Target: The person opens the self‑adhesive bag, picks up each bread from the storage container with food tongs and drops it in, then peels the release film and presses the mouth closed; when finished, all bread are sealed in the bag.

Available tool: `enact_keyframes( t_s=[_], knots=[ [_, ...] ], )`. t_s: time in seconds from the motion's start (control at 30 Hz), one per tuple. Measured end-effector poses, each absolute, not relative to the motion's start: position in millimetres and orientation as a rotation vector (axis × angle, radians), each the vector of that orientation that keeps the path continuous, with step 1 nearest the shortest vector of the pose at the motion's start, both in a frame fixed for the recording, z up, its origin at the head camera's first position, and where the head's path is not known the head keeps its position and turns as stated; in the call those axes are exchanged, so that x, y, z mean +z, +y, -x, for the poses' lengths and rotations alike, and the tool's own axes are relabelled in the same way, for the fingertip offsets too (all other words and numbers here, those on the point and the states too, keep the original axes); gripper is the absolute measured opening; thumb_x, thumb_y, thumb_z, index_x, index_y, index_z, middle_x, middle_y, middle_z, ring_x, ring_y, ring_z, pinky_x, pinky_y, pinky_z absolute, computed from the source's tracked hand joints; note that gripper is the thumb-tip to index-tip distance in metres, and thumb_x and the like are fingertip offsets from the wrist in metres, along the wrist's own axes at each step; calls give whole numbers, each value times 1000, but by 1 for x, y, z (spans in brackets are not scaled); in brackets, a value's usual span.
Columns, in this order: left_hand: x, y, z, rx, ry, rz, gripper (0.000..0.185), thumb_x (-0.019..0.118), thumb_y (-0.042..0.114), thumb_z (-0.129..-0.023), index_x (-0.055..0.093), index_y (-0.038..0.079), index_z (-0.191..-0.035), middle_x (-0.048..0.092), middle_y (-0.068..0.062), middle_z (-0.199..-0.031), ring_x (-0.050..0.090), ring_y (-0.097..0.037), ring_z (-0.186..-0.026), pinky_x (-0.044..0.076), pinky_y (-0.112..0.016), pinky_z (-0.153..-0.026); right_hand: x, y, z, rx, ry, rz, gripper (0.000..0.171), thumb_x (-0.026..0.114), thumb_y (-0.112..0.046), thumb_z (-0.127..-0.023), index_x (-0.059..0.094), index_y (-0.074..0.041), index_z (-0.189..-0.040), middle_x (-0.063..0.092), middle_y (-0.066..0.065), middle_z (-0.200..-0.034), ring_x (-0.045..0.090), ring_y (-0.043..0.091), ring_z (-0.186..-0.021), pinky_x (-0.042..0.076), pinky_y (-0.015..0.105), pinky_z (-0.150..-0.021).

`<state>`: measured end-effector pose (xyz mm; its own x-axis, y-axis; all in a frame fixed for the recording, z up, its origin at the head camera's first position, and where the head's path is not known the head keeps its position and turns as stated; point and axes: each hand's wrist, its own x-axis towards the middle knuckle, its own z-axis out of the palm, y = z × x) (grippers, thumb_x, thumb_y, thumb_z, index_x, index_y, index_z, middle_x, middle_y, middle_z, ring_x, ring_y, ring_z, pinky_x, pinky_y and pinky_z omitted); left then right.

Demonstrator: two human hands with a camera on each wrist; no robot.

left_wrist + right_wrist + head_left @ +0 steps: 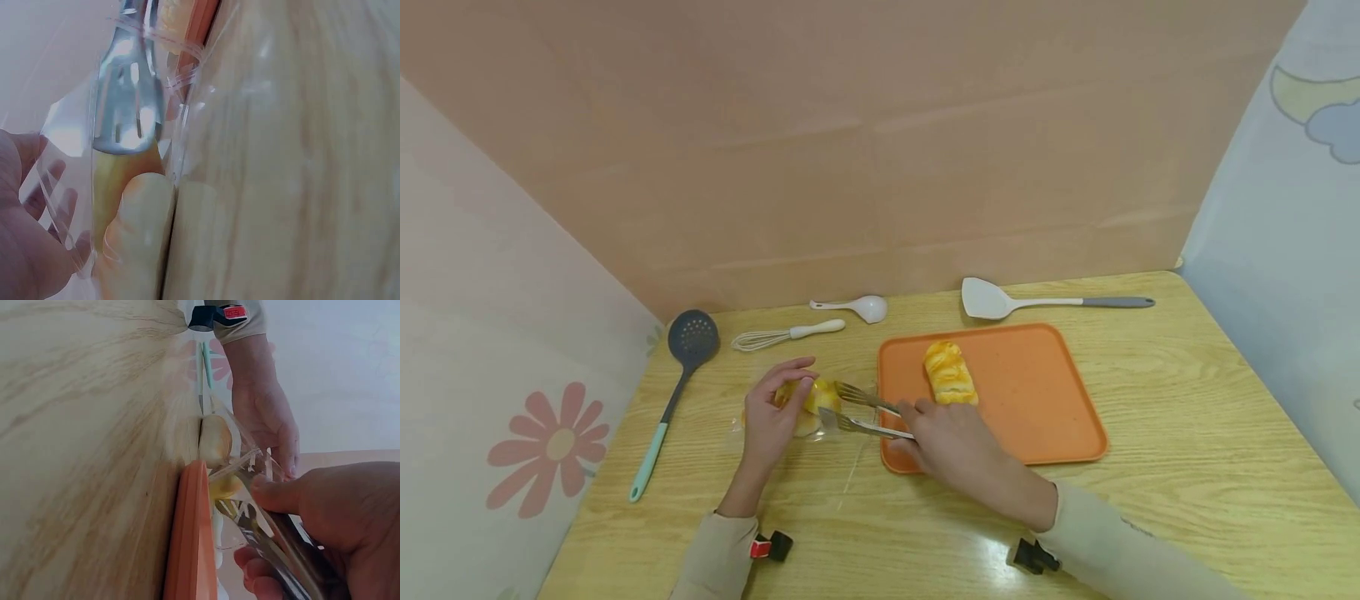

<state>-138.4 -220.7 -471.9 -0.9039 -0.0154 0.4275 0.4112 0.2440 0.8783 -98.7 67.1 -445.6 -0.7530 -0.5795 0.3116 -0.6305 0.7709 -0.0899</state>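
While left hand [775, 417] steadies clear bag [842, 433] on table [1187, 417], we clamp tongs [861, 412] in right hand [951, 442] around bagged bun [812, 398]. One bun [950, 372] already on tray [1045, 400]; second not yet out.

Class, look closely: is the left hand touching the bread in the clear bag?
Touching. The head view shows the left hand cupped round the bagged bread, fingers pressed against the wrapper.

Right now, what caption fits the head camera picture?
Right hand pokes tongs into a bagged bread roll held by the left hand.
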Motion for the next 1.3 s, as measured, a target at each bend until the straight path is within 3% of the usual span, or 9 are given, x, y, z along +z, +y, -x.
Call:
enact_keyframes(
  t_s=[0.3,0.4,0.57,0.8,0.9,1.03,1.3],
  knots=[
    [-472,-222,138,-1692,-2193,383,8,73,-4,-104,81,-3,-106,75,-23,-133,68,-18,-129,52,-27,-115,-448,69,104,341,-2666,-985,36,89,-43,-94,78,-15,-114,66,-3,-76,51,12,-50,34,26,-41],
    [-472,-223,138,-1693,-2203,391,8,73,-5,-104,81,-3,-106,75,-23,-133,68,-19,-129,50,-24,-115,-448,70,109,284,-2569,-1007,37,92,-41,-91,78,-17,-116,66,-4,-76,56,13,-52,37,27,-41],
    [-471,-223,138,-1671,-2193,395,9,72,-7,-104,80,-4,-105,75,-24,-132,67,-17,-129,48,-22,-116,-447,68,115,171,-2490,-1006,38,93,-39,-91,75,-16,-115,62,-4,-76,63,13,-59,44,27,-43],
    [-468,-220,138,-1661,-2149,413,9,72,-9,-103,79,-5,-103,75,-27,-129,68,-15,-127,46,-23,-119,-439,64,108,197,-2681,-933,41,89,-48,-93,79,-13,-111,62,-2,-73,52,10,-52,36,26,-40],
    [-467,-219,139,-1662,-2141,422,9,71,-10,-103,79,-6,-103,75,-28,-129,68,-17,-127,45,-24,-120,-434,63,104,289,-2789,-903,44,88,-49,-94,80,-12,-116,63,-2,-74,48,10,-52,36,28,-41],
    [-467,-219,139,-1669,-2142,433,9,71,-11,-103,79,-7,-103,75,-29,-129,69,-19,-127,47,-25,-118,-431,62,101,400,-2883,-878,44,84,-49,-98,79,-10,-118,66,1,-78,53,15,-54,41,33,-43],
    [-471,-219,139,-1673,-2161,436,8,72,-11,-101,78,-7,-104,74,-28,-131,69,-16,-127,53,-27,-113,-441,56,103,483,-2802,-864,30,86,-41,-98,76,-13,-102,63,1,-71,57,19,-53,37,35,-41]
  ],
)
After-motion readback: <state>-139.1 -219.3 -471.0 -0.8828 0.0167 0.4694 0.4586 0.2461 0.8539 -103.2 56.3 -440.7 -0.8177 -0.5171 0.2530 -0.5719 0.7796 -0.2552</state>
